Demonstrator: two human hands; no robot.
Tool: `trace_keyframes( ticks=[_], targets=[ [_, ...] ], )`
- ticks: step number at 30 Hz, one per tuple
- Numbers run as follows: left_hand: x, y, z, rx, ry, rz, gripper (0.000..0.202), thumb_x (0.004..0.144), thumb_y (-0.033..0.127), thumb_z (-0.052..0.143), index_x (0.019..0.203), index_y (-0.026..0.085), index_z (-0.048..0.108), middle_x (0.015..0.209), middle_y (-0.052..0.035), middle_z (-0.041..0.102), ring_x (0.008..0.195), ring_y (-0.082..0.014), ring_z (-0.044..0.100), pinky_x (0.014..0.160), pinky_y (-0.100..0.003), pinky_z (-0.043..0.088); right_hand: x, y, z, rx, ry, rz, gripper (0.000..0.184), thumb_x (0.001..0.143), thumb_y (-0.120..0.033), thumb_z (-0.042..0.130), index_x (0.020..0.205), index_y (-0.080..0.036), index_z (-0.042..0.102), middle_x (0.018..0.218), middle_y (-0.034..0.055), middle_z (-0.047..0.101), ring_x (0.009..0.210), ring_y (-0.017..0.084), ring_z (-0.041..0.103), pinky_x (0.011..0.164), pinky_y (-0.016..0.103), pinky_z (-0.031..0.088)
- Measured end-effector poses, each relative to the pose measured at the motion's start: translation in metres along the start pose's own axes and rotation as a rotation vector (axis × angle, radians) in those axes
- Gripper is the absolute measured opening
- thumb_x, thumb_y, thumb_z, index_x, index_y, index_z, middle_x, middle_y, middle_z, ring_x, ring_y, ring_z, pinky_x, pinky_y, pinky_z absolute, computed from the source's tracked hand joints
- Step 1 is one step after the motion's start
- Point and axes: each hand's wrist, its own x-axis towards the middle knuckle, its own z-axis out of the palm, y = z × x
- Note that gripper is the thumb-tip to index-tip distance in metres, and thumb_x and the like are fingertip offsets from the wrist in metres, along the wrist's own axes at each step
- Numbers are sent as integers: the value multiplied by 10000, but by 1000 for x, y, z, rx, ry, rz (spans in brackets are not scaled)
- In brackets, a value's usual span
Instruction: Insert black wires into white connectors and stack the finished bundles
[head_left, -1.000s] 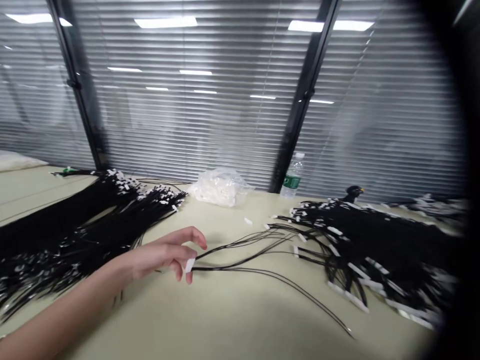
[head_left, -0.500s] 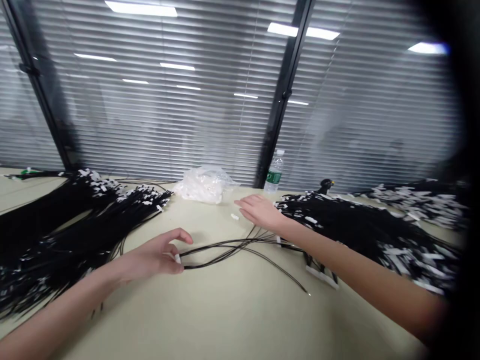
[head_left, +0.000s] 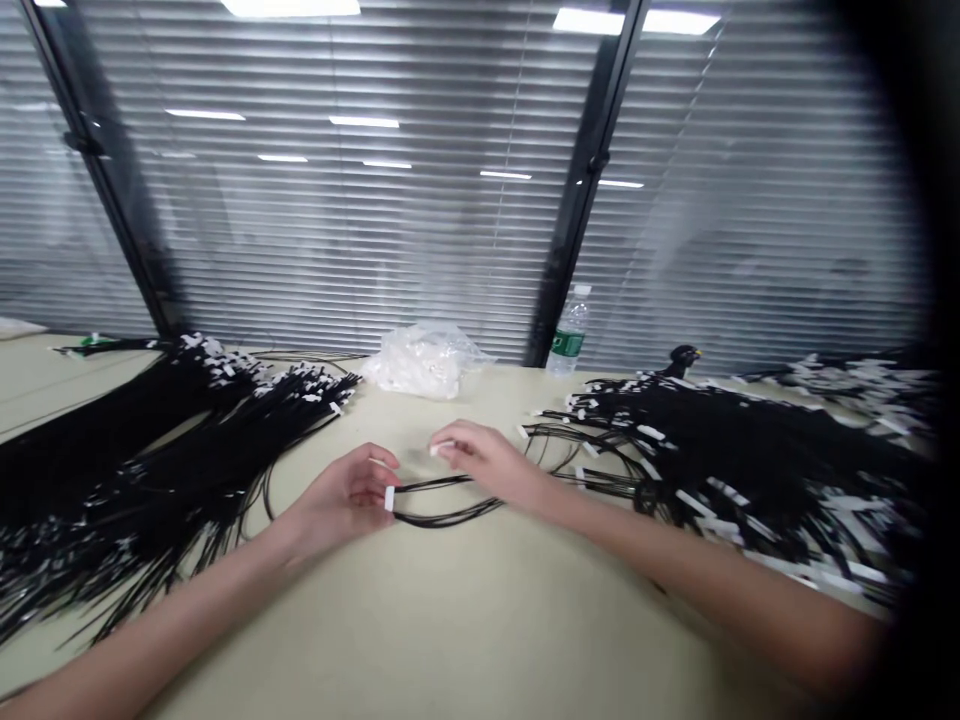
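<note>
My left hand [head_left: 337,502] is closed on a white connector [head_left: 390,498], its thumb and fingers pinching it from the left. Thin black cables [head_left: 448,520] run from that connector to the right, in two strands that pass under my right forearm. My right hand [head_left: 491,462] hovers just above the cables, a short way from my left. Between its fingertips it pinches a small white plastic piece [head_left: 441,449], whose exact shape is blurred.
Bundles of black cables with white ends lie at left [head_left: 247,440] and right [head_left: 720,430]. A clear plastic bag [head_left: 424,362] of white pieces and a water bottle [head_left: 570,335] stand at the back, before window blinds [head_left: 450,230].
My right hand has taken the small white piece off the table and come down and left toward my left hand. The left hand keeps its hold on the connector.
</note>
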Motion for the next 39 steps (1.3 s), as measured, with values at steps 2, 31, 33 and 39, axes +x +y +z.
trace_keyframes(
  ticks=[2, 31, 33, 39],
  targets=[
    [0, 1, 4, -1, -2, 29, 411, 641, 114, 670, 1003, 218, 504, 916, -42, 604, 788, -173, 561, 719, -331, 453, -8, -24, 11, 95, -8, -55, 180, 897, -275, 438, 976, -231, 594, 928, -5, 580, 845, 90, 547, 761, 215, 422],
    [-5, 8, 19, -244, -46, -97, 441, 653, 163, 707, 1043, 219, 509, 919, -72, 667, 875, -221, 612, 799, -398, 463, -27, -30, 37, 69, 164, -143, 202, 903, -220, 412, 996, -229, 591, 994, 42, 543, 986, 167, 434, 870, 326, 367],
    [-5, 7, 20, -221, -47, -79, 444, 656, 151, 703, 1046, 214, 498, 946, -84, 660, 887, -229, 609, 798, -400, 463, -28, -31, 38, 43, 161, -144, 203, 906, -222, 403, 983, -223, 591, 983, 47, 533, 993, 173, 415, 879, 335, 358],
    [-5, 11, 20, -190, -34, -36, 468, 674, 113, 669, 1079, 229, 465, 928, -67, 649, 888, -217, 597, 793, -382, 460, -29, -35, 37, 69, 130, -124, 332, 911, -139, 344, 1174, -256, 510, 917, 42, 499, 890, 148, 453, 797, 294, 400]
  ],
)
